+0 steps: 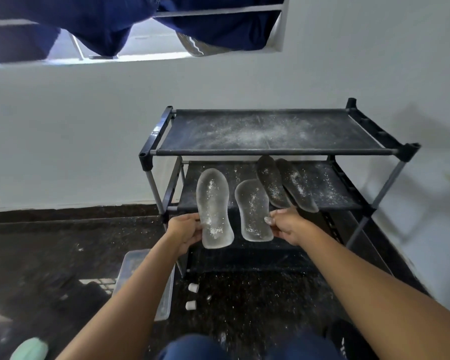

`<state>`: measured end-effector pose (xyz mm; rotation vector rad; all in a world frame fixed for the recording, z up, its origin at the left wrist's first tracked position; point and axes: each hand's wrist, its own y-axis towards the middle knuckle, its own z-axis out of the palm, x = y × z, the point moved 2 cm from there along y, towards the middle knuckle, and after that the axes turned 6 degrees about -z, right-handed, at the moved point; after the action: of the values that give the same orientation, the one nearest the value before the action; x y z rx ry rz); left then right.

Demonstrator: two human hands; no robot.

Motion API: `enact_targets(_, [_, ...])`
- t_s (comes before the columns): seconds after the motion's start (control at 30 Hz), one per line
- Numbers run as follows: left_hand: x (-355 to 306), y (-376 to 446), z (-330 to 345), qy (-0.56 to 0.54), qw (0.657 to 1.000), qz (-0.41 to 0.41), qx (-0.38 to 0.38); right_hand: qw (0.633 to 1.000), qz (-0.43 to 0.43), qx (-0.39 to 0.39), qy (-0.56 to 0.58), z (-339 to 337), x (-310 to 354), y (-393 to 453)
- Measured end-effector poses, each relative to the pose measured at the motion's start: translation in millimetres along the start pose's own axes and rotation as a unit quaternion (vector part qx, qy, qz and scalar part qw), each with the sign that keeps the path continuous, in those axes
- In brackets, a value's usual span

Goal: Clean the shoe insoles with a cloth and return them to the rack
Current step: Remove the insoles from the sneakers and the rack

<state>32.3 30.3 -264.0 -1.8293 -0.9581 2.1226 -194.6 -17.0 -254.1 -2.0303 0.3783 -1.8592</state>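
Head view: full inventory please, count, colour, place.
clear insoles: 2, translucent, powder-dusted, at the middle shelf's front, one in each hand
dark insoles: 2, black, dusted, middle shelf, right of the clear pair
shoe rack: 1, black with grey poles, against the white wall
plastic tray: 1, clear, floor left of rack
small caps: 2, white, floor before rack
hanging clothes: dark blue, at the window
left hand: grips left clear insole
right hand: grips right clear insole

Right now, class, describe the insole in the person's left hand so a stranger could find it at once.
Find the black metal shoe rack against the white wall, then its powder-dusted middle shelf. Four insoles are there; the left hand holds the leftmost translucent pale insole, which stands apart from the other three and is clear, unlike the two dark ones.
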Motion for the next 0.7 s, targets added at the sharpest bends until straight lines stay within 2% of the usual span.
enact_targets(0.17, [60,-31,-17,0.018,0.999,-0.038,0.003,1.0,0.018,0.006,-0.003,-12,-55,-43])
enact_targets(0.37, [125,-44,-38,0.048,0.993,-0.098,-0.052,0.998,0.06,0.013,-0.029,-9,-138,-60])
enact_targets(0.7, [242,9,-56,0.111,0.972,-0.187,-0.093,0.976,0.155,0.042,-0.147,28,-270,-36])
